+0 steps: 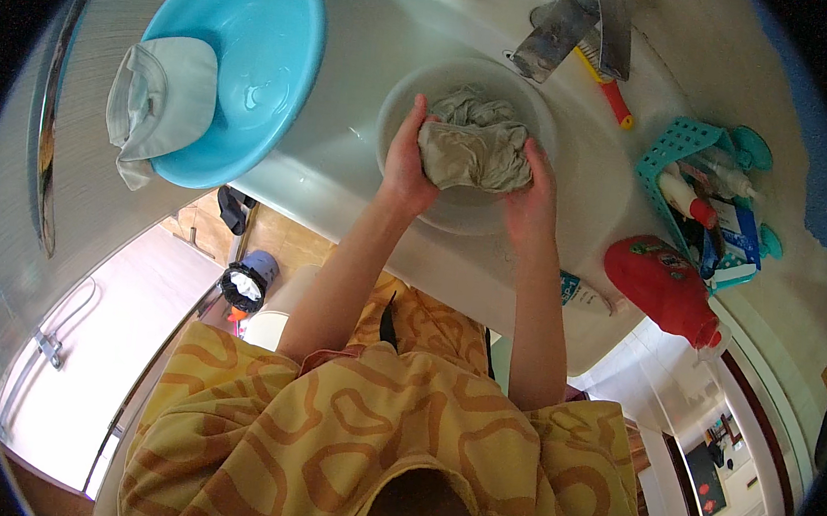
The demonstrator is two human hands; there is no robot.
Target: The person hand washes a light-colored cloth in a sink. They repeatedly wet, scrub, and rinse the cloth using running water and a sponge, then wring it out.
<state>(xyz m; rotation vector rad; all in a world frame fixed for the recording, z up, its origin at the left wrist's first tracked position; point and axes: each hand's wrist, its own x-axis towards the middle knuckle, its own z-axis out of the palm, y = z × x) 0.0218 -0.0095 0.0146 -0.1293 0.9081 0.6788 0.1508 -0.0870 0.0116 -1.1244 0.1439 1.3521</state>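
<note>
My left hand [411,158] and my right hand [536,187] grip the two sides of a bunched, wet-looking greyish-beige cloth [475,154]. They hold it over a round whitish basin [452,217] that stands in a white sink [336,123]. More of the crumpled fabric shows behind the front fold, towards the basin's far side. The basin's bottom is mostly hidden by the cloth and hands.
At the left, a light blue plastic basin [268,68] has a pale fabric hat [180,98] over its rim. To the right are a red-and-yellow-handled brush [615,103], a teal basket [681,140] of bottles, a red detergent bottle [653,282] and a tube [583,295].
</note>
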